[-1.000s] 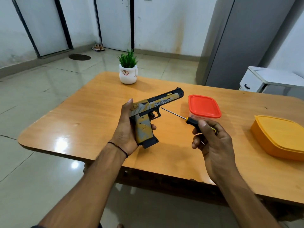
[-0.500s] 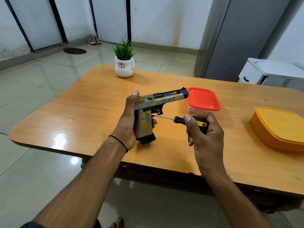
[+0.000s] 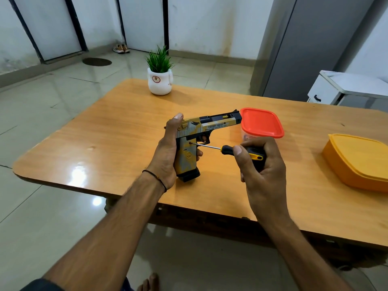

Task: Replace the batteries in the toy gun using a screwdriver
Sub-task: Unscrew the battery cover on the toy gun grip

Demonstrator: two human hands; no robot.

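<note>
A yellow, grey and black toy gun (image 3: 201, 131) stands upright above the wooden table (image 3: 117, 131), barrel pointing right. My left hand (image 3: 168, 152) grips its handle from the left, thumb up against the rear of the slide. My right hand (image 3: 260, 164) holds a black and yellow screwdriver (image 3: 241, 152) by the handle. Its thin metal shaft runs left and the tip touches the upper part of the gun's grip panel.
A small clear container with a red lid (image 3: 261, 122) stands just behind my right hand. A larger orange lidded box (image 3: 359, 160) lies at the right edge. A white pot with a green plant (image 3: 159, 78) stands at the table's far side.
My right hand swung the screwdriver down and left, so its tip went from near the trigger guard to the gun's grip panel. The gun stayed in my left hand.
</note>
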